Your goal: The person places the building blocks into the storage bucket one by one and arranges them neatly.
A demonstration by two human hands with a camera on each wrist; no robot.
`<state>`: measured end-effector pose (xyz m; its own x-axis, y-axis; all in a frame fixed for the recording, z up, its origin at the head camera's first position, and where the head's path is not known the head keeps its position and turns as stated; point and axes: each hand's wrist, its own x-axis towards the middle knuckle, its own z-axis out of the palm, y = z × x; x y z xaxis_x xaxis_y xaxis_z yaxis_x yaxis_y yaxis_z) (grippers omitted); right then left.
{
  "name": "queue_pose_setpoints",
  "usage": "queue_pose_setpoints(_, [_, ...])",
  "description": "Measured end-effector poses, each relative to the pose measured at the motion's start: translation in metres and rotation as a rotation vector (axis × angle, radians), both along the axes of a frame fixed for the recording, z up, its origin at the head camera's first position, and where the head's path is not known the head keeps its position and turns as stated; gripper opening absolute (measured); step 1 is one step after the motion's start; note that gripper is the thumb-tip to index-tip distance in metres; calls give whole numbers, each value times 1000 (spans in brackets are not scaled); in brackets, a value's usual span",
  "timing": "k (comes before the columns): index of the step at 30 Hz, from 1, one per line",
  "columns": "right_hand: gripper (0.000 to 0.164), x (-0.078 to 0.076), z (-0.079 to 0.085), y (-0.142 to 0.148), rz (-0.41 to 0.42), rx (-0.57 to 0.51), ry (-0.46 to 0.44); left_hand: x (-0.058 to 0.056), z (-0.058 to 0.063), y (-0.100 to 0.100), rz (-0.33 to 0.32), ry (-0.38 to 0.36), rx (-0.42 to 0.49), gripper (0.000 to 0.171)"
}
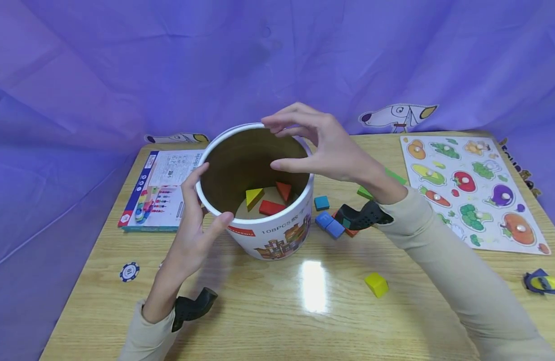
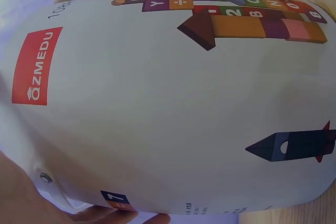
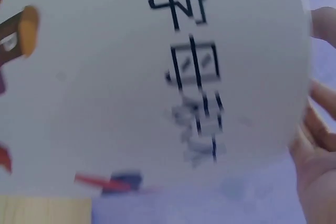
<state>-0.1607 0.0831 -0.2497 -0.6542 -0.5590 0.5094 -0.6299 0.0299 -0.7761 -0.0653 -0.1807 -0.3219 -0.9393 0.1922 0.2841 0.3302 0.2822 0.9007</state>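
Note:
A white cardboard bucket printed with toy blocks stands in the middle of the head view, its mouth facing me. Inside lie a yellow triangular block, a red rectangular block and a red triangular block. My left hand holds the bucket's left side, thumb by the near rim and fingers along the outer wall. At the right rim is my right hand, fingers loosely bent over the edge and thumb across the mouth, with nothing in its grasp. Printed lettering on the bucket fills much of the right wrist view.
Right of the bucket lie blue blocks, a teal block and a yellow block. A vegetable puzzle board is at the right, with a small yellow figure nearby. At left are a flat box and a chip.

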Motion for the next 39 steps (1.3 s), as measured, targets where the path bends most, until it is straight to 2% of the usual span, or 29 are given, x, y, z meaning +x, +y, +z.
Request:
queue_pose_setpoints(5, [55, 9, -8, 33, -26, -59, -4, -1, 0, 1, -5, 4, 1, 84])
queue_pose_setpoints(9, [57, 13, -30, 62, -38, -51, -11, 0, 0, 1, 5, -3, -6, 85])
queue_pose_setpoints(12, [58, 15, -59, 83, -61, 36, -39, 1, 0, 1, 11, -5, -6, 85])
queue_pose_setpoints(17, [57, 23, -110, 111, -145, 259, -106, 1, 0, 1, 8, 0, -5, 85])
queue_pose_setpoints(22, [56, 36, -142, 122, -200, 416, -170, 1, 0, 1, 7, 2, -6, 85])
queue_pose_setpoints(27, [60, 45, -156, 119, -229, 497, -224, 1, 1, 0, 18, 7, -15, 86])
queue_pose_setpoints(31, [59, 46, -163, 114, -251, 538, -217, 1, 1, 0, 22, 9, -9, 85])
queue_pose_setpoints(39, [51, 48, -167, 112, -338, 560, -218, 1, 1, 2, 16, -6, -11, 85])
